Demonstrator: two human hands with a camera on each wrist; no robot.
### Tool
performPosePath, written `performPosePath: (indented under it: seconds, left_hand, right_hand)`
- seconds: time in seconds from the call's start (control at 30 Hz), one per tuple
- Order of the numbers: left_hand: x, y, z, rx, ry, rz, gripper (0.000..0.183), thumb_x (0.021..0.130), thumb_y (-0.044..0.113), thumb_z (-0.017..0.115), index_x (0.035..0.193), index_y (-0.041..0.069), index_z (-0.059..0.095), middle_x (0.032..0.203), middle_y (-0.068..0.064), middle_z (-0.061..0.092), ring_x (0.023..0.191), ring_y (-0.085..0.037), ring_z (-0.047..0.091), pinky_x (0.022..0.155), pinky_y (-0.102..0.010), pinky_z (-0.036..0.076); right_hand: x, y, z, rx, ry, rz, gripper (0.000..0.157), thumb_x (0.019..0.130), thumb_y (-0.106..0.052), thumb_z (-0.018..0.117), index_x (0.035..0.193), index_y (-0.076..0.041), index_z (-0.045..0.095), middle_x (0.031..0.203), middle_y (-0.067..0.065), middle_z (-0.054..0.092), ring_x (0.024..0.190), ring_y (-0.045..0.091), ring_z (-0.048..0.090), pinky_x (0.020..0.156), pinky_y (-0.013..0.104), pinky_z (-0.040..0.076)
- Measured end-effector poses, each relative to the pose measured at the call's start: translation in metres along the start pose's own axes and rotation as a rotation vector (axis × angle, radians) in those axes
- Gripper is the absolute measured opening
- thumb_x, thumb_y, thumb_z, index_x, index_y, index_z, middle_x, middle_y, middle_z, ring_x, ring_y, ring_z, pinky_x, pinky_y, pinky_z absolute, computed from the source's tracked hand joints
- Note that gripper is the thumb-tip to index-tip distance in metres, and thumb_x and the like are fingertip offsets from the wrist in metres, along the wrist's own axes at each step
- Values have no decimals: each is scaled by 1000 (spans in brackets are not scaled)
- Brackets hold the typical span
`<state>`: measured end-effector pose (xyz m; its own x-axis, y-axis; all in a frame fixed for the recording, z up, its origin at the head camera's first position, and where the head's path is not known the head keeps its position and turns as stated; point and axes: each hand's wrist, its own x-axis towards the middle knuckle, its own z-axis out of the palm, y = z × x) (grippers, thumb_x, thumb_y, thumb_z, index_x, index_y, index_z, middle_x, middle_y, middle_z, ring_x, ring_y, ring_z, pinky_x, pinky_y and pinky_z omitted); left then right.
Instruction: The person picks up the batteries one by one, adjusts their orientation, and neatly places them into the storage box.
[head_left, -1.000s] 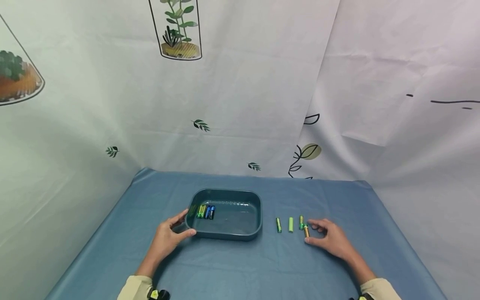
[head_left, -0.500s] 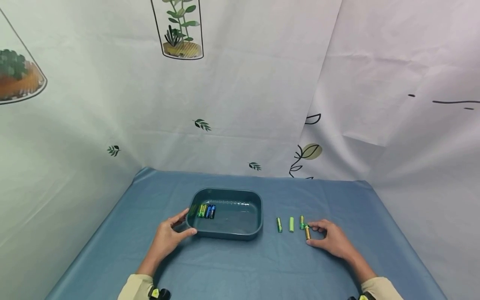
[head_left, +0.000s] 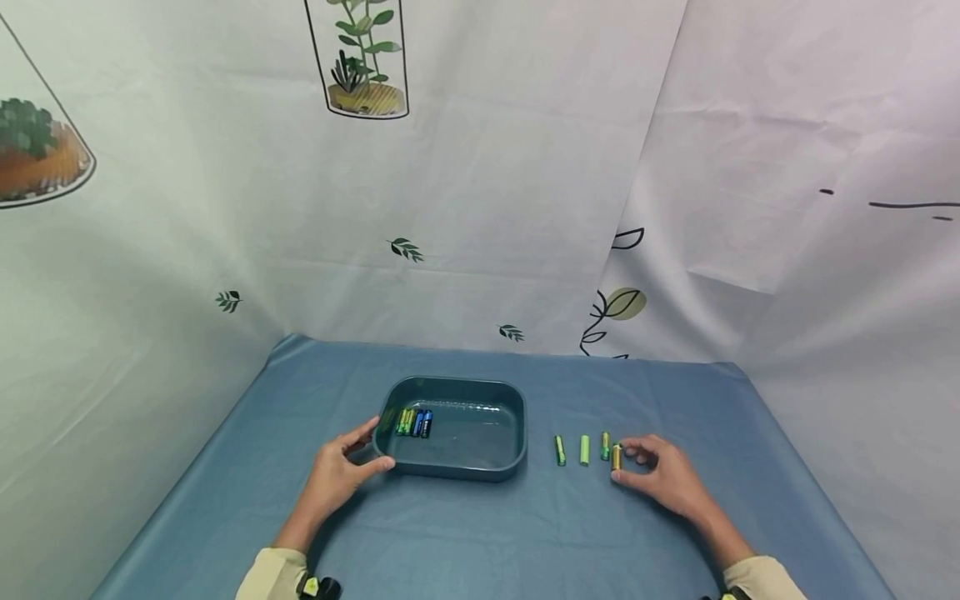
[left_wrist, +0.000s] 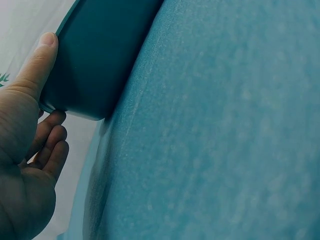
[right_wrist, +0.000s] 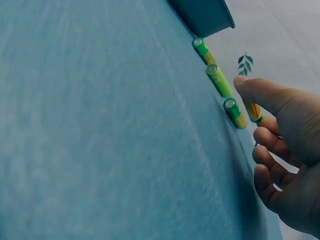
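Note:
My left hand (head_left: 341, 472) grips the near left corner of a dark teal tray (head_left: 459, 473), thumb on the near side and fingers at the left side. In the left wrist view the thumb (left_wrist: 42, 62) lies along the tray's wall. Inside the tray, green-yellow batteries (head_left: 405, 422) and blue batteries (head_left: 422, 423) lie side by side. My right hand (head_left: 663, 475) pinches a gold battery with a green end (head_left: 617, 457) between thumb and forefinger. In the right wrist view this battery (right_wrist: 255, 112) shows partly behind the thumb; the other fingers curl loosely below.
Three green batteries stand apart in a row between tray and right hand: a left one (head_left: 560, 450), a plain light green one (head_left: 584, 450) and one (head_left: 605, 446) close beside the held battery. A blue cloth (head_left: 480, 542) covers the table; a printed white curtain (head_left: 480, 208) hangs behind.
The battery in my right hand has turned from a slant to nearly straight and shifted slightly away from me. The left hand keeps its hold on the tray.

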<state>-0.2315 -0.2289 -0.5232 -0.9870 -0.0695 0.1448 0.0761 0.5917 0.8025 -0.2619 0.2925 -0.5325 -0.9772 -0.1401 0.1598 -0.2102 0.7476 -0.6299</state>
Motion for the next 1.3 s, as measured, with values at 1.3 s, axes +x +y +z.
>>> performPosePath:
  seconds: [1.3]
  left_hand:
    - [0, -2, 0, 2, -4, 5, 80, 80, 34, 89, 150, 15, 55, 140, -23, 60, 122, -40, 61, 94, -55, 55]
  right_hand:
    - [45, -100, 15, 127, 111, -158, 53, 80, -40, 89, 124, -17, 73, 109, 3, 68, 92, 17, 64, 77, 36, 56]
